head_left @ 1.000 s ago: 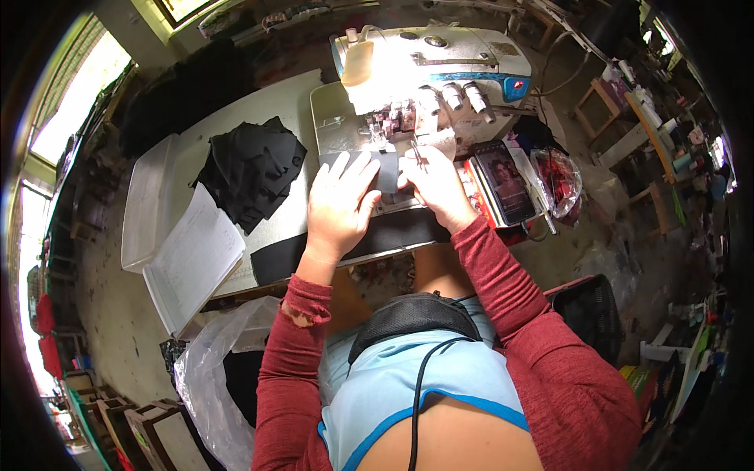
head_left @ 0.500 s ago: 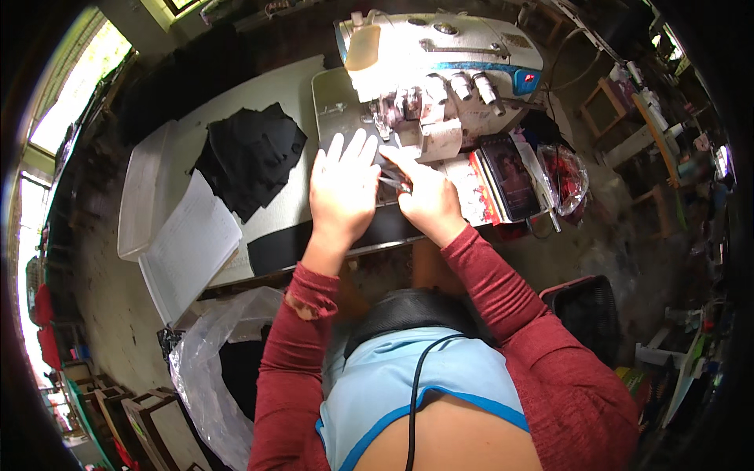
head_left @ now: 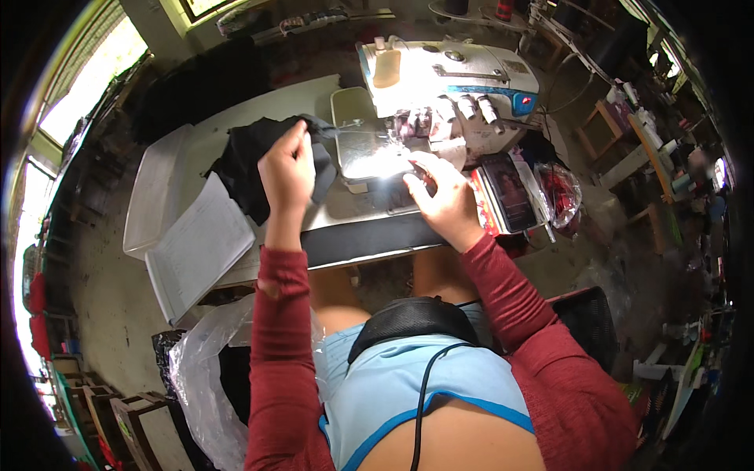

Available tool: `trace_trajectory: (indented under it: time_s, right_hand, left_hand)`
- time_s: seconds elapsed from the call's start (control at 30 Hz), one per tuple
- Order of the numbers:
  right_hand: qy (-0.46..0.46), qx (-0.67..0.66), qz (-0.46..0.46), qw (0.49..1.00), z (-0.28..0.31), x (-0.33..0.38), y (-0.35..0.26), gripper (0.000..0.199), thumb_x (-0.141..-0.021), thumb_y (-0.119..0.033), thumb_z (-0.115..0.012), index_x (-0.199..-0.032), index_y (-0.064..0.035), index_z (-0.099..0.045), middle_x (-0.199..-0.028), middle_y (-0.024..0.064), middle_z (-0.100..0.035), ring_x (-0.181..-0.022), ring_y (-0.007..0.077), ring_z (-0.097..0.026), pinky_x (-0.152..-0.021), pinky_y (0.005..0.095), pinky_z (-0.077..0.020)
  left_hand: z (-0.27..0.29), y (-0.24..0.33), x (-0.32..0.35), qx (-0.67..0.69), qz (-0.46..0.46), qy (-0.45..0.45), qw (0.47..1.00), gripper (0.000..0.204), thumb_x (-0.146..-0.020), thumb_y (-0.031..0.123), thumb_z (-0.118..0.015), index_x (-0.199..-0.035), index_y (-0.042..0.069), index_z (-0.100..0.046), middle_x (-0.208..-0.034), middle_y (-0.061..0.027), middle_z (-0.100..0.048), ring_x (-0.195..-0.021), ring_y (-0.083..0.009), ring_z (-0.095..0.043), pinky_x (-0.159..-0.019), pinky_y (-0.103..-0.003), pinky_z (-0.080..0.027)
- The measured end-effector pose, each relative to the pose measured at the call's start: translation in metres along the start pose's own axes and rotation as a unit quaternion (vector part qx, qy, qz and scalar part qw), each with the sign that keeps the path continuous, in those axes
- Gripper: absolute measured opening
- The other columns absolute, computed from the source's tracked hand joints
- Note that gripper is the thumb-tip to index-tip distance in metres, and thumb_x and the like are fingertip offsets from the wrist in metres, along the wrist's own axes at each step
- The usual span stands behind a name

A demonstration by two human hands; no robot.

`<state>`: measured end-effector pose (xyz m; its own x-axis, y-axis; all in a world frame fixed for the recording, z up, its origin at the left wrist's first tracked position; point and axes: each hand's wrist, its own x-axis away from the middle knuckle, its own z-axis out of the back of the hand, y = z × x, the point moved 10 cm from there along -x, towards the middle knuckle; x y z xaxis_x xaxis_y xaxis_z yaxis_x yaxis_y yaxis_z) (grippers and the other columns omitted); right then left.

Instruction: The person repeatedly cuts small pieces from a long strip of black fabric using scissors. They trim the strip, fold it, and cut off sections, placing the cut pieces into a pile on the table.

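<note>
Black cloth (head_left: 242, 169) near sewing machine (head_left: 491, 82)

A clear bag (head_left: 196, 377) holds black stuff (head_left: 237, 381); a smaller bag (head_left: 569, 206) holds red stuff (head_left: 555, 188). The crumpled cloth lies on the surface (head_left: 294, 102). Over it, the left hand (head_left: 288, 174) is nearly closed; the right hand (head_left: 448, 196) is half curled. I can't tell what they hold.

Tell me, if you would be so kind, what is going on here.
A person in long maroon sleeves sits at a white-and-blue sewing machine. The bare left hand is raised over a crumpled pile of black cloth; whether it grips a piece is unclear. The bare right hand is curled just in front of the machine, anything in it hard to make out. A flat black strip lies along the pale table's front edge.
</note>
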<state>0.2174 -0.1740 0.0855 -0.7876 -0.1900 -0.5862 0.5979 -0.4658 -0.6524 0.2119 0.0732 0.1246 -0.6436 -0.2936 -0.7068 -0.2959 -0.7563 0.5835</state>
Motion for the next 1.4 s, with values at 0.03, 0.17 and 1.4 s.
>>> trace_trajectory:
  time_s: [0.03, 0.17, 1.4]
  right_hand:
    - [-0.007, 0.052, 0.02, 0.998, -0.007, -0.007, -0.008, 0.025, -0.082, -0.021, -0.064, -0.105, -0.0116, -0.063, -0.076, 0.0086, -0.06, -0.065, 0.0226, -0.059, -0.06, 0.0326, -0.0494]
    - [0.009, 0.245, 0.113, 0.963, -0.036, -0.039, -0.033, 0.018, -0.082, -0.025, -0.059, -0.098, -0.0165, -0.062, -0.08, 0.0087, -0.059, -0.072, 0.025, -0.062, -0.059, 0.0363, -0.0495]
    - [-0.089, -0.1, -0.228, 0.964, -0.002, 0.083, 0.144, 0.02, -0.084, -0.011, -0.063, -0.1, 0.001, -0.063, -0.087, 0.007, -0.067, -0.083, 0.0125, -0.063, -0.075, 0.0261, -0.0492]
  left_hand:
    - [0.012, 0.011, 0.009, 0.012, -0.026, 0.008, 1.0, 0.018, -0.084, 0.006, -0.063, -0.1, -0.001, -0.067, -0.096, -0.0179, -0.067, -0.087, -0.0244, -0.068, -0.077, -0.029, -0.052]
    - [0.023, 0.051, 0.023, 0.033, -0.111, 0.022, 0.993, 0.017, -0.08, -0.002, -0.062, -0.097, -0.001, -0.067, -0.097, -0.0179, -0.067, -0.087, -0.0274, -0.067, -0.075, -0.03, -0.053]
    - [0.096, -0.148, 0.174, 0.072, 0.376, -0.118, 0.916, 0.029, -0.087, 0.007, -0.062, -0.113, -0.002, -0.056, -0.094, -0.0065, -0.064, -0.081, -0.0097, -0.058, -0.073, -0.022, -0.046]
